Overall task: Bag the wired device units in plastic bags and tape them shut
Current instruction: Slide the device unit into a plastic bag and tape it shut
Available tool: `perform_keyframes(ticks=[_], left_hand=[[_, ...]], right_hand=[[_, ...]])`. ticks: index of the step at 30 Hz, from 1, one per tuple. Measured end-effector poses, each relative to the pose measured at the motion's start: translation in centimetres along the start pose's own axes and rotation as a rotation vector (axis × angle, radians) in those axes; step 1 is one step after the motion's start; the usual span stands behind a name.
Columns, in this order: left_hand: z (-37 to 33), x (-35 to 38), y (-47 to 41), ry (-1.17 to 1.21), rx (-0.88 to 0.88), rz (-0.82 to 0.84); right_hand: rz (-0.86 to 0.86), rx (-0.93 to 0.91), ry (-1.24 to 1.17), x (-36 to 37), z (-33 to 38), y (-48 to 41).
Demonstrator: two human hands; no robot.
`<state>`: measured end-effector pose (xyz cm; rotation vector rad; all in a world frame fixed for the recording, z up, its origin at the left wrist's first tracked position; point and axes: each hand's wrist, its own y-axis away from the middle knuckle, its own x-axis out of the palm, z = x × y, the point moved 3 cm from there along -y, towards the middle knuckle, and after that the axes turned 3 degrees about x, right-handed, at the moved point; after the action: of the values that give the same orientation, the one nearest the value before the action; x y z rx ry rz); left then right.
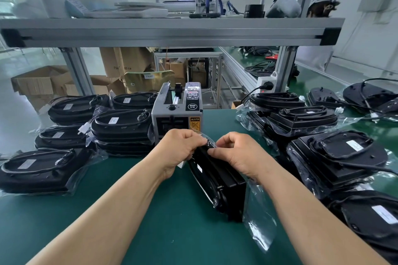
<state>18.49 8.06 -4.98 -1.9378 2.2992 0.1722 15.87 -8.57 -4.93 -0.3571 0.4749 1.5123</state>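
Observation:
A black wired device unit point(217, 180) stands on its edge on the green mat, inside a clear plastic bag point(258, 224) whose loose end trails toward me. My left hand point(178, 150) and my right hand point(239, 153) both pinch the bag's far end at the top of the unit, fingers curled and nearly touching each other. A grey tape dispenser point(176, 112) stands just behind my hands. Whether a piece of tape is under my fingers cannot be made out.
Bagged black units are stacked at the left point(120, 129) and right point(336, 157) of the mat. Unbagged units with loose cables point(370, 97) lie at the far right. An aluminium shelf beam point(172, 32) crosses overhead. Cardboard boxes point(43, 84) sit on the floor beyond.

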Motion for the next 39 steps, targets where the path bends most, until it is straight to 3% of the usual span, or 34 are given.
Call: perform_keyframes(ticks=[16, 32, 39], left_hand=[[0.4, 0.8, 0.2, 0.024, 0.002, -0.168], [0.3, 1.0, 0.2, -0.153, 0.046, -0.226], [0.3, 0.6, -0.3, -0.138, -0.042, -0.203]], right_hand=[[-0.013, -0.012, -0.045, 0.3, 0.0, 0.4], [-0.021, -0.030, -0.012, 0.4, -0.1, 0.2], [-0.016, -0.042, -0.005, 0.3, -0.2, 0.2]])
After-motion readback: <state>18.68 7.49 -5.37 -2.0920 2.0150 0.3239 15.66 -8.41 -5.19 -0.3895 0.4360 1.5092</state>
